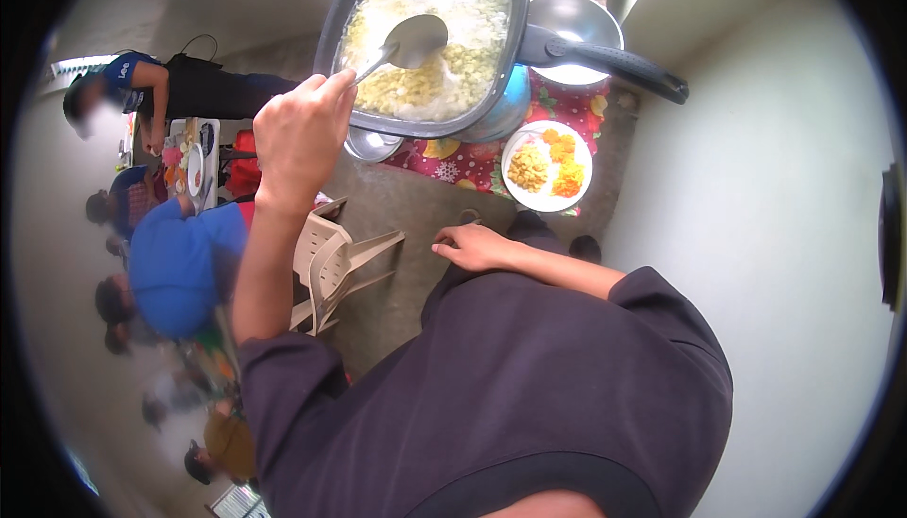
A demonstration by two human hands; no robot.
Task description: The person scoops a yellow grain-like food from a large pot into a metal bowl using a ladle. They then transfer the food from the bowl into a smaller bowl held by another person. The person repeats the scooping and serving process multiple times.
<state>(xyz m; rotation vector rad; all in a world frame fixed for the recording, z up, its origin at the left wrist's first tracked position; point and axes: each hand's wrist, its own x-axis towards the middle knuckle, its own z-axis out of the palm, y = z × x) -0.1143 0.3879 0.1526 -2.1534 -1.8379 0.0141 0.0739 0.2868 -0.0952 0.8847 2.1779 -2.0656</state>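
My left hand (304, 126) is raised and closed around the handle of a large metal spoon (419, 42). The spoon's bowl is over a squarish black frying pan (516, 8), whose long handle points to the right. Small yellowish pieces of food (468, 69) lie in pale, foamy liquid inside it. Lower down, my right hand (470, 247) rests near my lap, holding nothing, its fingers loosely extended. A white plate (515, 199) with chopped yellow pieces and chopped orange pieces stands below the pan's handle.
A large metal bowl (600, 22) stands behind the pan handle, a smaller metal bowl (371, 148) left of the red patterned cloth (452, 167). Under the pan is a blue rounded object (508, 107). A beige plastic chair (331, 258) and several people (189, 263) are at left; a pale wall (756, 187) at right.
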